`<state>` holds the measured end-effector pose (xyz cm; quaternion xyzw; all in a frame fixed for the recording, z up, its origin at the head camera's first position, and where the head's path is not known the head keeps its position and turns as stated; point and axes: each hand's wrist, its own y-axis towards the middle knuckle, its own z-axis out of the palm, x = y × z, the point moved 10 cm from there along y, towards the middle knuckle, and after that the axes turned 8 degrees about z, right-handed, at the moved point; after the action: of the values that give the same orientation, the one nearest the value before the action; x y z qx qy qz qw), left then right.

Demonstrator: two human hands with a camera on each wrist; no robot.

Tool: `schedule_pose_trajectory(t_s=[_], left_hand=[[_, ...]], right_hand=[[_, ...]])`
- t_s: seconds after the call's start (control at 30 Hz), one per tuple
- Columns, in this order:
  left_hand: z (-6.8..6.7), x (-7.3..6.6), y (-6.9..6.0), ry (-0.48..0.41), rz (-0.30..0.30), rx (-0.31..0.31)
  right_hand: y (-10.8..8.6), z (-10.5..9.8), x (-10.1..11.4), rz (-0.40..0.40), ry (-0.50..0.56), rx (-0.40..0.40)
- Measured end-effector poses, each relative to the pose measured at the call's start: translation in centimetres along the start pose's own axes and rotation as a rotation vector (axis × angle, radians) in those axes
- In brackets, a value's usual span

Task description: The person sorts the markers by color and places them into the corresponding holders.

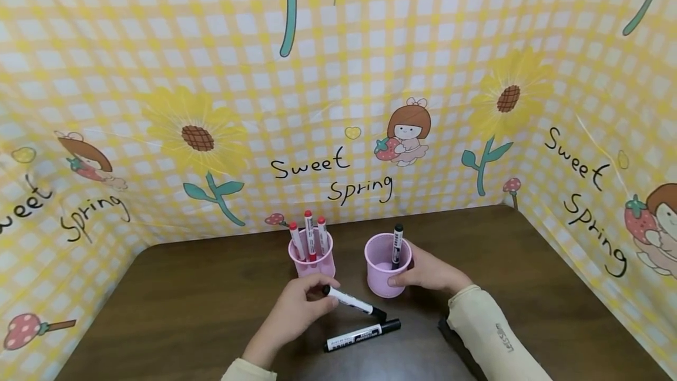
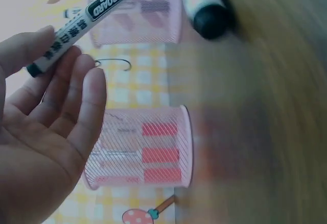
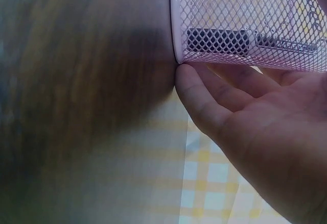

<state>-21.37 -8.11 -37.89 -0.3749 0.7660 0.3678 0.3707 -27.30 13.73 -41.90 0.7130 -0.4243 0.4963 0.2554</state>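
As I look in from afar, a white marker with black ends is pinched between the thumb and fingers of the left hand, to the left of a pink mesh cup and nearer the person. The right hand grips that pink mesh cup, thumb on its near wall. Only the left wrist view lets me read "WHITEBOARD MARKER" on the white marker; the right wrist view gives me the cup's weave close up, dark parts of the upright marker showing through, while the head view shows that one's black top above the rim. On the checked sheet behind the cup I read "Sweet Spring"; small print on the right sleeve defeats me. From the left hand, the white marker slants toward the person's right, its free end well apart from the right hand. Left of the pink mesh cup, a second cup holds red-ended markers. On the cup's near side, a loose marker lies on the dark table, near the white marker's free end.
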Motion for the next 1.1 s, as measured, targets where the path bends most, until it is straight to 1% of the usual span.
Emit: schedule_pose_trajectory(t_s=[0.2,0.27,0.33,0.4,0.53,0.6,0.7,0.8,0.9,1.0,1.1], left_hand=[[-0.9,-1.4,0.6,-0.196,0.044,-0.083],[-1.1,-2.1,1.1,-0.245,0.059,-0.112],[-1.3,-3.1,1.7,-0.270,0.086,-0.148],[-1.5,-4.0,2.4,-0.275,0.113,-0.185],[-1.7,-5.7,3.7,-0.252,0.172,-0.263],[-1.9,-6.5,4.6,-0.259,0.212,-0.303],[-1.6,-7.7,6.2,-0.274,0.277,-0.344],[-1.1,-8.1,8.0,-0.272,0.305,-0.361],[-0.7,-8.2,9.4,-0.252,0.297,-0.386],[-0.2,-8.3,10.3,-0.268,0.302,-0.405],[0.7,-7.9,11.1,-0.265,0.287,-0.383]], right_hand=[[0.0,-0.1,-0.3,0.008,-0.002,-0.004],[0.0,-0.3,-0.4,0.014,-0.004,-0.008],[0.0,-0.4,-0.5,0.018,-0.001,-0.010],[0.0,-0.3,-0.5,0.013,-0.001,-0.006],[0.2,-0.2,-0.5,0.003,0.006,0.001],[0.3,-0.1,-0.5,-0.001,0.011,0.004],[0.2,-0.1,-0.6,0.004,0.024,0.005],[0.1,-0.2,-0.5,0.011,0.034,-0.002],[0.1,-0.3,-0.4,0.020,0.033,-0.010],[0.1,-0.2,-0.4,0.016,0.035,-0.009],[0.2,0.0,-0.4,0.012,0.041,-0.004]])
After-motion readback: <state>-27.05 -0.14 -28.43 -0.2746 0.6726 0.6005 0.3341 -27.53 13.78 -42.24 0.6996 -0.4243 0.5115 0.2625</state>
